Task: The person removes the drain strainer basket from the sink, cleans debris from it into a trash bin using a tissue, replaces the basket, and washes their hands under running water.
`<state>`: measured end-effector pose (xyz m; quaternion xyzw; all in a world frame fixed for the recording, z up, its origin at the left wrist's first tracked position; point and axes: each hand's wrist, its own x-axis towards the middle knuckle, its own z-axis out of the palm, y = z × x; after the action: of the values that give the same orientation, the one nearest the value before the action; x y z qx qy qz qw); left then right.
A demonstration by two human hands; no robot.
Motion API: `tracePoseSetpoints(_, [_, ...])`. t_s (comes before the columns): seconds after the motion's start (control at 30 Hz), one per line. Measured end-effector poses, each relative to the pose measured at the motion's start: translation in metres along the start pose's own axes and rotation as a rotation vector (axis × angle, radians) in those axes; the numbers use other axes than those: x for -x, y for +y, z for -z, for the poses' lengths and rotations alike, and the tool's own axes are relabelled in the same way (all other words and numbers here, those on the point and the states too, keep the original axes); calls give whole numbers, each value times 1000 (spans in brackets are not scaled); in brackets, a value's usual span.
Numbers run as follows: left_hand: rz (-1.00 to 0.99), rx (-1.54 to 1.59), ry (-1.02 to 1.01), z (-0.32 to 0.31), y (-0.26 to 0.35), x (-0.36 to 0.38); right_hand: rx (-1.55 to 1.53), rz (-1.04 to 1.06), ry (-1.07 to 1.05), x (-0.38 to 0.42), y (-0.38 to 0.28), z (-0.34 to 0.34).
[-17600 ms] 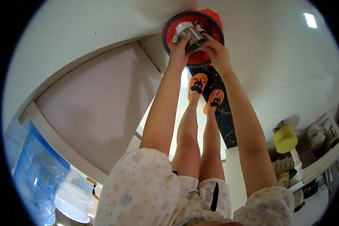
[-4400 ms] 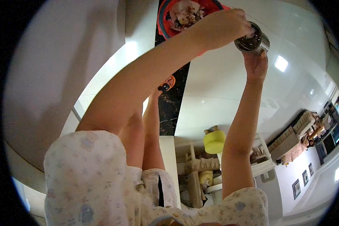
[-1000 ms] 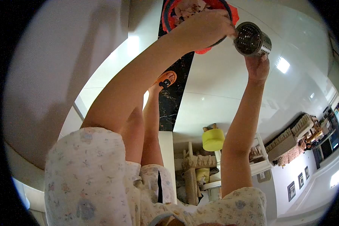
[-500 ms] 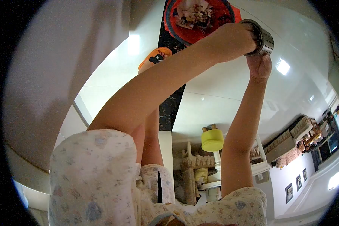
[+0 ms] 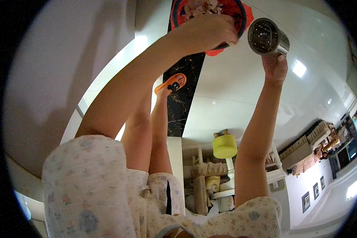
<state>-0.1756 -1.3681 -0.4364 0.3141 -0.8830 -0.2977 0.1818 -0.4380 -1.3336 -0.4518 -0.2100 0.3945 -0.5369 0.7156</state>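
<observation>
The perforated cylindrical silver metal cup [image 5: 269, 37] is clasped near its base by the right hand [image 5: 275, 68], just right of the left hand [image 5: 221, 32], long axis tilted, mouth turned leftward; whether the left pinches anything, I cannot tell

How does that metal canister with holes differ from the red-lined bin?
The perforated metal canister is grey; the red-lined bin is red inside with a dark rim. The canister is narrower than the bin. The right hand holds the canister; the bin is by the left hand. Both have round, open mouths.
</observation>
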Motion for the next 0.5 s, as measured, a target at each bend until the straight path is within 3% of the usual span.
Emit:
tracePoseSetpoints(0.1, [48, 139, 24, 1, -14, 19, -20, 15, 30, -1, -6, -1])
tracePoseSetpoints(0.3, [363, 275, 334, 0, 3, 18, -104, 9, 46, -3, -6, 2])
tracePoseSetpoints(0.43, [394, 321, 494, 2, 15, 1, -280, 26, 121, -8, -7, -8])
tracePoseSetpoints(0.5, [386, 363, 544, 9, 22, -7, -247, 12, 52, -8, -6, -4])
